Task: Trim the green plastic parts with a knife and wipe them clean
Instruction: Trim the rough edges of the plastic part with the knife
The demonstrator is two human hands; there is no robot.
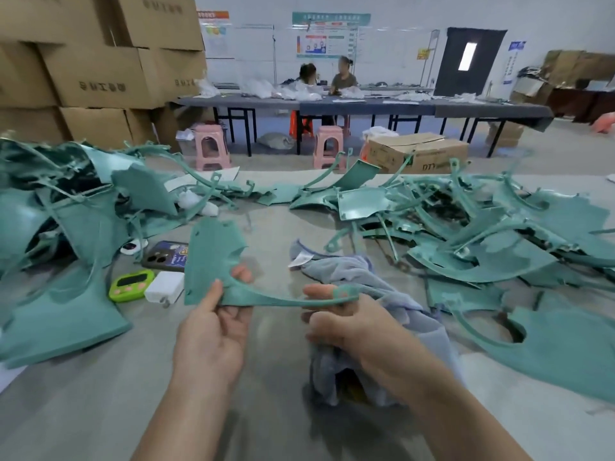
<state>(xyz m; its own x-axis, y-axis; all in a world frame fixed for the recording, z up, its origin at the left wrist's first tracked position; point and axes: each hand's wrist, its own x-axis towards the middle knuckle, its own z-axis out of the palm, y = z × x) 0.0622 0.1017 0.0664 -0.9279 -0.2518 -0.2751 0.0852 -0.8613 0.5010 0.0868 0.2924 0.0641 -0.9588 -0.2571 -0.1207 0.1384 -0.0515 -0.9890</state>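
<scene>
Risk sits with the green part point(213, 257), held just left of the cloth point(346, 271): left hand point(213, 334) pinches its panel, right hand point(349, 324) clamps its thin strip plus cloth; pulling could snap that strip.

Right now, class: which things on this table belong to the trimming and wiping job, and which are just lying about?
Job: green part held by left hand and right hand; grey cloth; left heap and right heap of green parts.
Lying about: phone, green timer, white charger.
</scene>
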